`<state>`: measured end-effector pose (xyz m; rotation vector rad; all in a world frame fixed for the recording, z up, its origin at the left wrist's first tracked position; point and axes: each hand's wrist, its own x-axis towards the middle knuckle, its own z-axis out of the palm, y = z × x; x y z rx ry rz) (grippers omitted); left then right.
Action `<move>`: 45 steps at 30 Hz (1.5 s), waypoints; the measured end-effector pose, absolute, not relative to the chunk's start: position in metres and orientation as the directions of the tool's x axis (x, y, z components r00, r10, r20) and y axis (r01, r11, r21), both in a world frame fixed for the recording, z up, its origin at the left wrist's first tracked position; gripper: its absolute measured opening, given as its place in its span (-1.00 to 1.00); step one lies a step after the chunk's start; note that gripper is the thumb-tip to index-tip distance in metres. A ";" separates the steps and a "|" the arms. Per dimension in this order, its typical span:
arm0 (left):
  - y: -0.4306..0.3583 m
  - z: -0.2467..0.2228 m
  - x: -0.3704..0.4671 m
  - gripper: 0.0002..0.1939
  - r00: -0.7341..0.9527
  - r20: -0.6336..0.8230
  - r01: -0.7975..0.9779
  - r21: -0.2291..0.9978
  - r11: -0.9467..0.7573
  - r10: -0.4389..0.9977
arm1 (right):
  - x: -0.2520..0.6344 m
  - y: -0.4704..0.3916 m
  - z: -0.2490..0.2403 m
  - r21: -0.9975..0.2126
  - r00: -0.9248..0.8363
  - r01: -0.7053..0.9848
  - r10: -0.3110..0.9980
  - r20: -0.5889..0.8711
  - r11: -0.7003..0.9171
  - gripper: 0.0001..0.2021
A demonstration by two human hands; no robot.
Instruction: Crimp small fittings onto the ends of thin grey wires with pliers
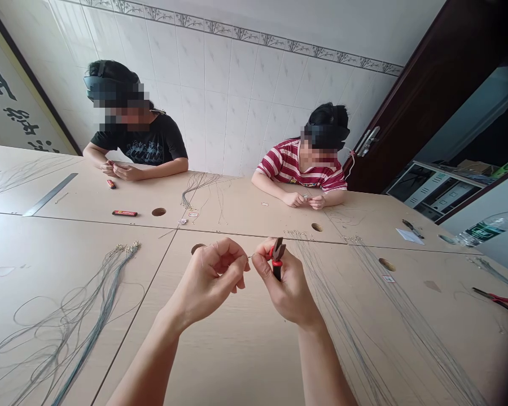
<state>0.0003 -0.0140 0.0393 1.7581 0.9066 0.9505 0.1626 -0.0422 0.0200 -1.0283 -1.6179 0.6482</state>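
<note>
White-tiled room, dark door at right, big light-wood table (245,361) made of several joined panels with round cable holes.

Left hand (214,276) is raised over the table centre, fingers curled, thumb and forefinger pinched together on a thin wire (206,252) that loops up over the fingers. Right hand (285,282) is just beside it, closed around small red-handled pliers (276,255), nose pointing up and left toward the left fingertips. A short bit of wire spans the gap between the two hands; can't tell if the pliers' nose is actually biting it.

Around: bundle of grey wires (88,304) fanned out at left, two more long wire bundles (406,316) running down the right side. Another pair of red pliers (502,300) at far right edge, plastic bottle (486,227) lying beyond it. Metal ruler (51,194) far left, red-black flat item (125,213) near a cable hole.

Two people sit opposite: one in a black shirt (152,144), one in a red striped shirt (292,163), each with hands together on small work.
</note>
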 end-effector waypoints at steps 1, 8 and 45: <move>-0.014 0.039 0.000 -0.87 0.431 0.211 0.176 0.934 -0.311 0.877 | 0.163 -0.042 0.020 -0.825 -0.067 0.296 0.872 0.485 0.482 -0.81; -0.015 0.038 -0.001 -0.86 0.428 0.190 0.189 0.937 -0.293 0.883 | 0.164 -0.042 0.019 -0.827 -0.070 0.297 0.875 0.480 0.477 -0.81; -0.015 0.037 0.000 -0.88 0.431 0.142 0.162 0.959 -0.231 0.891 | 0.163 -0.044 0.020 -0.824 -0.068 0.336 0.884 0.462 0.456 -0.79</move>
